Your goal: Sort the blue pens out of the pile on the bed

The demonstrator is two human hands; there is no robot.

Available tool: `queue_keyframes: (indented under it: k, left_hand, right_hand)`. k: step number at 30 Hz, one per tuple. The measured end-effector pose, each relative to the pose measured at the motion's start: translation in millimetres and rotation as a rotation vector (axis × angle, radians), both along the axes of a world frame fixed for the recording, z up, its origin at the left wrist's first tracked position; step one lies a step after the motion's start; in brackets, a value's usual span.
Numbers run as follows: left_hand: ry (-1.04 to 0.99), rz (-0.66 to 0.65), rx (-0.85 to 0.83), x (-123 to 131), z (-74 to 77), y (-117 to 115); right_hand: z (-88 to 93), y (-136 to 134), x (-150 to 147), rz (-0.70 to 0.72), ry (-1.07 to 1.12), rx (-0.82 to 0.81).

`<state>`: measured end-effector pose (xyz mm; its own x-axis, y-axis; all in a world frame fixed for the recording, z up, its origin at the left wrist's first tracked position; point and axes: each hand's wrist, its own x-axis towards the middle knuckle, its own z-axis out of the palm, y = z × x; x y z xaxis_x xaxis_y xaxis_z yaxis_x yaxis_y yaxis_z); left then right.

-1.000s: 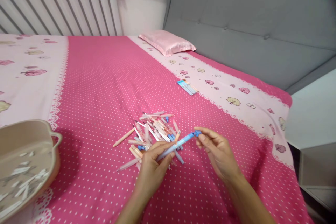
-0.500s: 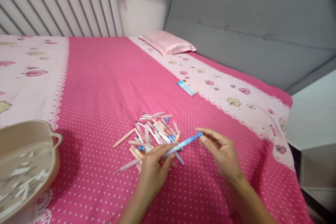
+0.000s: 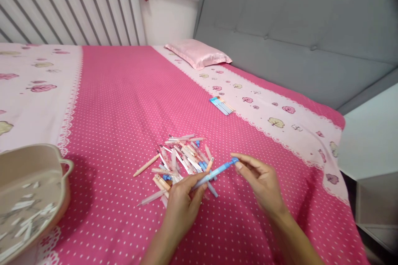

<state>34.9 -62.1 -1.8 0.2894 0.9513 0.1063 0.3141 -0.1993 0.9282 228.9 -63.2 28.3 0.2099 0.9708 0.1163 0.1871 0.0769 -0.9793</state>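
Note:
My left hand (image 3: 183, 201) is closed around the pale lower barrel of a blue pen (image 3: 219, 169), which tilts up to the right. At its upper end, the thumb and fingers of my right hand (image 3: 259, 180) pinch a darker blue cap-like end piece (image 3: 234, 160). Whether that piece is fully seated on the pen I cannot tell. Just beyond my left hand lies a loose pile of pen parts (image 3: 186, 153), with white, clear, peach and blue pieces crossing each other. My left hand hides the near edge of the pile.
A beige basin (image 3: 59, 165) holding white and grey pieces stands at the left. Farther back, a row of blue and peach pens (image 3: 221, 105) lies on the pink dotted bedspread (image 3: 124, 103). A pink pillow (image 3: 199, 53) rests near the grey headboard (image 3: 280, 37).
Both hands keep their grip on the pen and its end piece. The pen and end piece have shifted very slightly left; the view has tilted a little.

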Motion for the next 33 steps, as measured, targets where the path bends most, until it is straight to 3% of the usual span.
queue_keyframes:
  k: [9, 16, 33]
  left_hand:
    - [0.168, -0.014, 0.009, 0.3, -1.7, -1.2]
    - [0.143, -0.039, 0.0, 1.4, 0.5, -2.7]
    - [0.118, -0.103, -0.03, 4.1, 3.6, -7.0]
  right_hand:
    - [3.1, 0.8, -0.5, 0.05, -0.086, 0.023]
    - [2.3, -0.1, -0.8, 0.133, -0.164, 0.066]
    - [7.6, -0.2, -4.4, 0.084, 0.011, -0.043]
